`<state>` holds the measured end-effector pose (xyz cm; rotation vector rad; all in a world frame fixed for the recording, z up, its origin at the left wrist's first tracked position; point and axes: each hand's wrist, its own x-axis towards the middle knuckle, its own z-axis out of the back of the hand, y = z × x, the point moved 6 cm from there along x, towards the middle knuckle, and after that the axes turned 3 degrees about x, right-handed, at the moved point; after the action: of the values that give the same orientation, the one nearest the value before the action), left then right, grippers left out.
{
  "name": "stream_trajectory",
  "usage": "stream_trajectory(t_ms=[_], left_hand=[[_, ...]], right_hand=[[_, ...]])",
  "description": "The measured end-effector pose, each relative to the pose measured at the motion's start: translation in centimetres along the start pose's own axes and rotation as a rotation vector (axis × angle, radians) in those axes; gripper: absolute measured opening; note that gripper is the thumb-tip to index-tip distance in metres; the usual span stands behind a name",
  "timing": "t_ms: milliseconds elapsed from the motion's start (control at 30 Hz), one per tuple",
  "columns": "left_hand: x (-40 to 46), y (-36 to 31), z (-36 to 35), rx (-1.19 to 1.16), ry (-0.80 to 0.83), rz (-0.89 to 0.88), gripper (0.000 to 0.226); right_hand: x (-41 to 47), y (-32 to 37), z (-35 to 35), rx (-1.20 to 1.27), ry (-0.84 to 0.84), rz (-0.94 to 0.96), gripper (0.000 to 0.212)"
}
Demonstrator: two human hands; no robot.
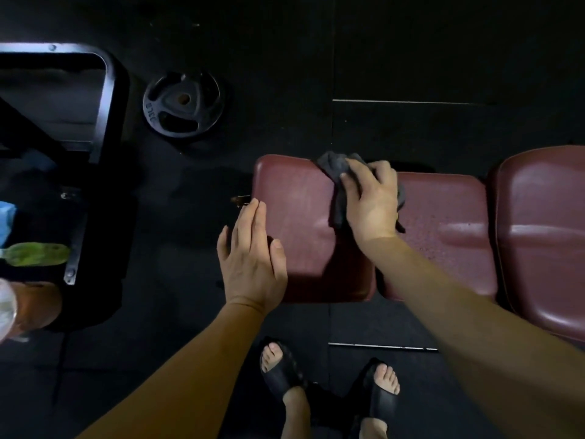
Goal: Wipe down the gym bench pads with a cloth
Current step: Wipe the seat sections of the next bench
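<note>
A maroon gym bench lies across the middle. Its left seat pad (297,223) joins a longer pad (443,223), and a second maroon bench pad (544,236) sits at the right edge. My right hand (370,201) presses a dark grey cloth (335,167) onto the far side of the bench, over the gap between the two pads. My left hand (250,258) is flat with fingers together, hovering at the left near corner of the seat pad, holding nothing.
A black weight plate (182,104) lies on the dark rubber floor beyond the bench. A black metal frame (104,99) stands at the left, with a green object (34,254) and another person's leg (34,304) beside it. My sandalled feet (329,378) stand below.
</note>
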<state>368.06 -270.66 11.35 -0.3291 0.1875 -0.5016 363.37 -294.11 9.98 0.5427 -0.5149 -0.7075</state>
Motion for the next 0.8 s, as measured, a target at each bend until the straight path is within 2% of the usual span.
stream_trajectory(t_ms=[67, 100, 233, 333, 433, 500, 567, 700, 800], left_hand=[[0.0, 0.1, 0.0, -0.011, -0.008, -0.003, 0.069], [0.0, 0.2, -0.1, -0.014, -0.010, -0.005, 0.069], [-0.3, 0.3, -0.2, 0.017, -0.032, -0.040, 0.066], [-0.3, 0.2, -0.1, 0.038, -0.028, -0.040, 0.066], [-0.2, 0.0, -0.1, 0.051, -0.007, -0.033, 0.066], [-0.1, 0.0, 0.0, 0.039, -0.011, -0.029, 0.066], [-0.1, -0.1, 0.1, 0.018, -0.011, -0.022, 0.067], [-0.2, -0.1, 0.2, 0.004, -0.017, -0.023, 0.068], [-0.1, 0.1, 0.1, -0.009, -0.015, -0.013, 0.068]], right_hand=[[-0.2, 1.6, -0.7, 0.002, -0.056, -0.099, 0.028], [-0.2, 3.5, -1.3, 0.017, -0.062, -0.088, 0.029], [-0.5, 10.8, -3.7, 0.074, 0.101, 0.194, 0.032], [-0.2, 7.6, -2.3, 0.067, 0.143, 0.312, 0.032], [0.4, -0.3, 0.6, 0.023, 0.091, 0.148, 0.031], [-0.2, -3.1, 1.6, -0.017, 0.050, 0.008, 0.031], [-2.4, -3.2, 1.9, -0.051, 0.012, -0.057, 0.029], [-7.6, -1.8, 3.0, -0.027, 0.033, -0.047, 0.026], [-5.1, -1.9, 2.1, -0.005, 0.048, -0.061, 0.027]])
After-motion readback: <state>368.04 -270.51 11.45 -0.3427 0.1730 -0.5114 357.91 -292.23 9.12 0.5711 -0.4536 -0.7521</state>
